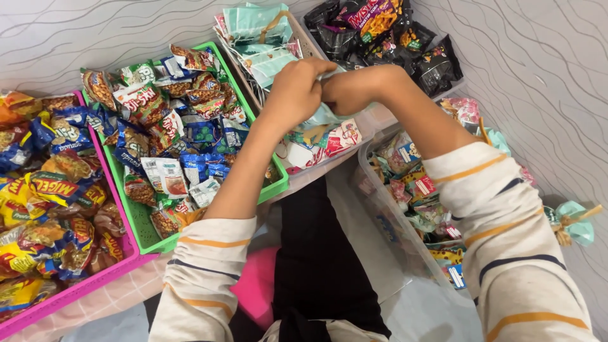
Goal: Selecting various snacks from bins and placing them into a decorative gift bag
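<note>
The left hand (294,88) and the right hand (351,88) meet together, both pinching one small teal packet (323,116) between them. Just under the hands stands a white basket (380,117) with similar packets. Left of the left hand is a green tray (273,189) full of snack bags.
</note>
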